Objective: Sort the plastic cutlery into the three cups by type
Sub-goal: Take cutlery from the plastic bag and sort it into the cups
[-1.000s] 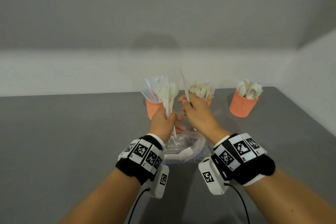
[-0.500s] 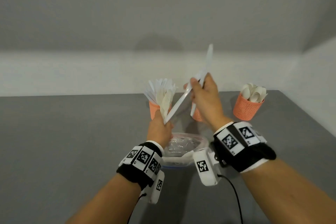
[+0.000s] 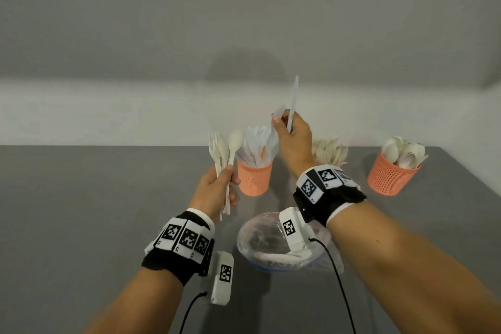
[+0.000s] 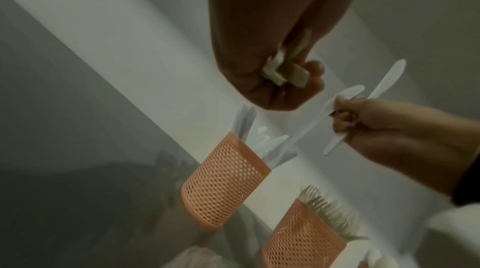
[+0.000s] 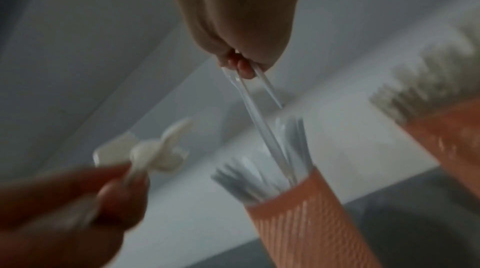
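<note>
Three orange mesh cups stand in a row on the grey table. The left cup [image 3: 254, 177] [image 4: 223, 182] [image 5: 309, 221] holds white knives, the middle cup [image 4: 298, 239] holds forks [image 3: 329, 150], the right cup [image 3: 391, 176] holds spoons. My left hand [image 3: 217, 187] [image 4: 272, 79] grips a bundle of cream forks and spoons [image 3: 226, 149] upright, just left of the knife cup. My right hand [image 3: 291, 135] [image 5: 241, 61] pinches two clear white knives [image 3: 292, 102] [image 4: 379, 87] [image 5: 262, 120] above the knife cup; one reaches down among the knives there.
A clear plastic bag [image 3: 268, 241] with more cutlery lies on the table [image 3: 95, 211] in front of the cups, under my right wrist. White walls rise behind the table and at its right edge.
My left hand moved left with its bundle, away from the right hand. My right hand carried the knives over the knife cup, and one now tilts down into it.
</note>
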Available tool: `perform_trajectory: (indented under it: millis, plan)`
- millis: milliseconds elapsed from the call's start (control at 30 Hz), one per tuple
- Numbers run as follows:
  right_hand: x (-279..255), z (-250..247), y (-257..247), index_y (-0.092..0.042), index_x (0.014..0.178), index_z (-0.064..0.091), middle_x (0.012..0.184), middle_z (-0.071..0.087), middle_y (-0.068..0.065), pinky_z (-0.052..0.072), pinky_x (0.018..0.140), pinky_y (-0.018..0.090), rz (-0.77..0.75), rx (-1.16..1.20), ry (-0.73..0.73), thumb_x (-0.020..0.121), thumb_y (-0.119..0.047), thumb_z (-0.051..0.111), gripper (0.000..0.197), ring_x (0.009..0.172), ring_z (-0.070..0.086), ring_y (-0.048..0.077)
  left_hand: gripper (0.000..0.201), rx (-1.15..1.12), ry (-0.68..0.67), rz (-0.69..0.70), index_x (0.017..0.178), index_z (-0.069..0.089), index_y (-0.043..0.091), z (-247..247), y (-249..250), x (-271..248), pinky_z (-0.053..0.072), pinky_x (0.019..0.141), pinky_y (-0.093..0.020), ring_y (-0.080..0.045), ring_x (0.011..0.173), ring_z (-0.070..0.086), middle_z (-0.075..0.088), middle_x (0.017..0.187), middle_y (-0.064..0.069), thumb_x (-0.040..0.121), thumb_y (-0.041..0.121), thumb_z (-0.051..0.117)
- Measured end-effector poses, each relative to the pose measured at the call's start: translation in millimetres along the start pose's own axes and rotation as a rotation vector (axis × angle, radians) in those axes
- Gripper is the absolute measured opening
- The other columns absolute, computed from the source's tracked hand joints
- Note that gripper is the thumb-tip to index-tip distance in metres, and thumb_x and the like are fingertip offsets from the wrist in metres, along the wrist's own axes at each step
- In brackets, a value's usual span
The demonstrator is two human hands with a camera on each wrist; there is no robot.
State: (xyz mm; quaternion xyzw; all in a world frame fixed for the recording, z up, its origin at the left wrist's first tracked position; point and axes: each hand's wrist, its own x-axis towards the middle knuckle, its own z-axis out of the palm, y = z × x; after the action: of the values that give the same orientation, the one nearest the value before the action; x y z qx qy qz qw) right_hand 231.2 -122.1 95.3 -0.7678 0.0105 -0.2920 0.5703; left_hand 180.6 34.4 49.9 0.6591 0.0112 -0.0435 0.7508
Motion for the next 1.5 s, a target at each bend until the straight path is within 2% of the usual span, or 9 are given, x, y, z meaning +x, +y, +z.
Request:
perform_trajectory:
  millis: [300, 400, 633, 867, 1067, 1233, 1333, 1400, 1500]
  plan:
    - [-1, 34, 46, -0.004, 0.078, 0.058, 0.08, 0.051, 0.011, 0.038, 0.07, 0.03, 0.162, -0.38, -0.354, 0.09, -0.024, 0.057, 0.023, 0.075, 0.049, 0.022, 0.018, -0.219, -0.073, -0.024, 0.09, 0.054, 0.009, -5, 9, 16, 0.038, 0.037, -0.02, -0.007, 0.035, 0.039, 0.051, 0.065, -0.002, 0.098, 0.018, 0.04]
    - [9, 36, 30, -0.009, 0.113, 0.046, 0.101, 0.051, 0.008, 0.041, 0.083, 0.036, 0.114, -0.21, -0.301, 0.097, -0.035, 0.041, 0.031, 0.09, 0.05, 0.021, 0.02, -0.292, -0.089, -0.039, 0.089, 0.053, 0.009, -5, 13, 23, 0.038, 0.036, -0.018, -0.007, 0.034, 0.039, 0.057, 0.058, 0.002, 0.099, 0.018, 0.039]
    - [25, 38, 17, -0.015, 0.094, 0.047, 0.09, 0.053, 0.001, 0.046, 0.08, 0.018, 0.087, 0.217, -0.246, 0.1, -0.014, 0.036, 0.012, 0.087, 0.057, 0.013, 0.018, -0.259, -0.127, -0.06, 0.1, 0.054, 0.012, -3, 12, 34, 0.042, 0.041, -0.019, -0.007, 0.037, 0.045, 0.067, 0.062, 0.007, 0.099, 0.021, 0.039]
    - [19, 45, 47, -0.006, 0.113, 0.06, 0.118, 0.06, 0.011, 0.041, 0.094, 0.029, 0.144, -0.102, -0.336, 0.1, -0.018, 0.037, 0.029, 0.11, 0.055, 0.021, 0.017, -0.312, -0.172, -0.045, 0.1, 0.051, 0.011, -6, 11, 32, 0.032, 0.036, -0.016, -0.005, 0.034, 0.035, 0.059, 0.059, 0.006, 0.099, 0.021, 0.038]
    - [21, 52, 54, 0.001, 0.123, 0.051, 0.107, 0.051, 0.006, 0.038, 0.076, 0.025, 0.06, -0.534, -0.647, 0.095, -0.021, 0.047, 0.035, 0.089, 0.048, 0.017, 0.018, -0.296, -0.221, -0.044, 0.1, 0.054, 0.013, -2, 16, 27, 0.031, 0.036, -0.016, -0.005, 0.033, 0.034, 0.058, 0.058, 0.005, 0.099, 0.021, 0.037]
    - [11, 30, 4, -0.004, 0.119, 0.051, 0.103, 0.043, 0.003, 0.039, 0.073, 0.016, -0.211, -0.147, -0.021, 0.09, -0.003, 0.051, 0.029, 0.086, 0.047, 0.013, 0.01, -0.187, -0.134, 0.013, 0.101, 0.05, 0.016, 1, 15, 27, 0.031, 0.036, -0.017, -0.007, 0.034, 0.033, 0.06, 0.062, 0.005, 0.098, 0.017, 0.041]
    - [-8, 28, -29, -0.007, 0.098, 0.06, 0.088, 0.047, -0.002, 0.037, 0.063, 0.01, -0.26, -0.14, -0.216, 0.081, -0.022, 0.07, 0.024, 0.071, 0.046, 0.007, 0.008, -0.035, -0.026, 0.062, 0.091, 0.05, 0.013, 11, 16, 25, 0.031, 0.036, -0.018, -0.008, 0.036, 0.035, 0.052, 0.063, -0.004, 0.097, 0.013, 0.044]
    - [-18, 33, -35, -0.011, 0.097, 0.059, 0.077, 0.048, -0.006, 0.037, 0.061, 0.013, -0.124, -0.258, -0.448, 0.072, -0.035, 0.077, 0.039, 0.067, 0.045, 0.006, 0.011, 0.11, 0.039, 0.107, 0.099, 0.051, 0.003, 20, 18, 23, 0.037, 0.036, -0.02, -0.016, 0.046, 0.046, 0.049, 0.064, -0.014, 0.096, 0.006, 0.041]
    - [-21, 34, -30, -0.01, 0.096, 0.056, 0.069, 0.045, -0.012, 0.036, 0.055, 0.007, -0.032, -0.333, -0.428, 0.075, -0.031, 0.075, 0.035, 0.064, 0.046, 0.006, 0.03, 0.294, 0.042, 0.227, 0.124, 0.048, 0.002, 29, 13, 21, 0.049, 0.075, -0.031, -0.033, 0.101, 0.06, 0.061, 0.109, -0.024, 0.094, 0.002, 0.041]
